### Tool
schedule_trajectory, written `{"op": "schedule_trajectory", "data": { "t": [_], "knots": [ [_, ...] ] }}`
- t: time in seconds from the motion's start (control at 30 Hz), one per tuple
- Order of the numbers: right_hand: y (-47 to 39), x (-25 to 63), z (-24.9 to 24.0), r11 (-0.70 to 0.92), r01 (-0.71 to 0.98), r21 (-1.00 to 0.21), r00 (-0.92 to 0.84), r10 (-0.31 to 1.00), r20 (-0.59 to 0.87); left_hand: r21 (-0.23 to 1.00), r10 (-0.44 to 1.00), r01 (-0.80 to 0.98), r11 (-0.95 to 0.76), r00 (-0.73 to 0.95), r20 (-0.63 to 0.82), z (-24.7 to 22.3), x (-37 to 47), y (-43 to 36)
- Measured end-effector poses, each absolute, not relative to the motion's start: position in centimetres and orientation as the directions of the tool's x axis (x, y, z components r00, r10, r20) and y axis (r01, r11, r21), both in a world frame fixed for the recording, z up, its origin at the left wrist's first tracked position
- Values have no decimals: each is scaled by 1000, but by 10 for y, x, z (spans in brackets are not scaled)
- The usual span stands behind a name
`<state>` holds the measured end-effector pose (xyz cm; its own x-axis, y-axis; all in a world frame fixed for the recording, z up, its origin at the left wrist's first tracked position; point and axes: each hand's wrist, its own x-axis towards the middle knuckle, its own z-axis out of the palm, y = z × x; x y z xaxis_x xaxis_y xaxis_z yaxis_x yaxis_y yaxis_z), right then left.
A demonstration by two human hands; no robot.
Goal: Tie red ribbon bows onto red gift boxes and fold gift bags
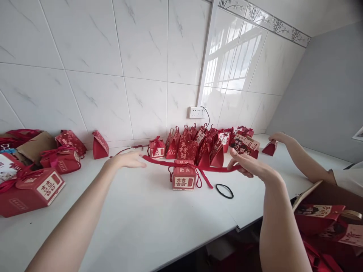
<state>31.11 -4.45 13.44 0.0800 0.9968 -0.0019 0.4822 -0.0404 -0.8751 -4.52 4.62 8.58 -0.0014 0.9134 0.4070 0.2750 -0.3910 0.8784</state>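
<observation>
A small red gift box (183,178) with Chinese characters stands upright on the white table, loops of red cord at its sides. A red ribbon (218,169) stretches sideways across the top of this box. My left hand (126,160) is at the ribbon's left end, its fingers closed around it. To the right, my right hand (251,163) pinches the other side, thumb raised. Another strip of ribbon hangs loose beside the box. A black elastic ring (224,191) lies in front of my right hand.
Red gift boxes (187,150) stand in rows along the tiled wall. Larger ribboned boxes (34,190) sit at left. At right, another person's hand (276,136) touches a red triangular box (270,148). An open carton (317,192) holds more boxes by the table edge.
</observation>
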Motion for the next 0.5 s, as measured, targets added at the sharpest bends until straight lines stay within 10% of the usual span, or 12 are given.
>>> {"op": "schedule_trajectory", "data": {
  "t": [0.27,0.5],
  "knots": [
    [12,236,83,119,720,-683,122,948,293,837,940,433,-334,221,260,73,13,49],
    [12,223,56,111,658,-745,15,987,160,791,934,532,-301,331,133,63,13,52]
  ]
}}
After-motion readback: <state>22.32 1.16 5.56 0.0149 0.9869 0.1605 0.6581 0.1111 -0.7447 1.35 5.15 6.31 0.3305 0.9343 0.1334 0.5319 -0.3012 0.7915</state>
